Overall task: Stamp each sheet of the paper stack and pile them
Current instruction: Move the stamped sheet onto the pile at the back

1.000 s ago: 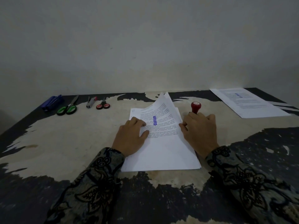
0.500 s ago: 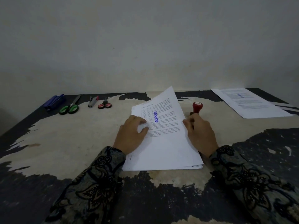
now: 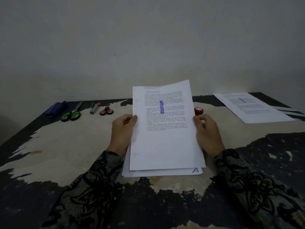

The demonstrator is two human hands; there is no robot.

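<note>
A thin white printed sheet (image 3: 165, 129), flat and rectangular with a block of small black text and a blue upright "APPROVED" stamp mark (image 3: 161, 106), is held up off the paper stack (image 3: 130, 172), its far end raised toward the wall and its near end low over the stack. The left hand (image 3: 123, 131) grips the sheet's left edge, thumb on top and fingers curled behind; the right hand (image 3: 208, 131) pinches the right edge the same way. Both wrists wear dark sleeves with a pale floral batik pattern. The stack lies on the bench (image 3: 66, 146) just under the sheet, its near edges fanned slightly, with a small dark mark at the near right corner. The bench top is worn: a dark coating has flaked away to leave a large ragged pale patch in the middle. A stamp with a round glossy red knob (image 3: 198, 110) stands just beyond the right hand. At far right lies a flat pile of stamped sheets (image 3: 254, 108). Along the far left sit a blue stapler-like item (image 3: 56, 108), green-handled scissors (image 3: 71, 114), a small metal tool (image 3: 94, 107), and small red-handled scissors (image 3: 106, 110).
</note>
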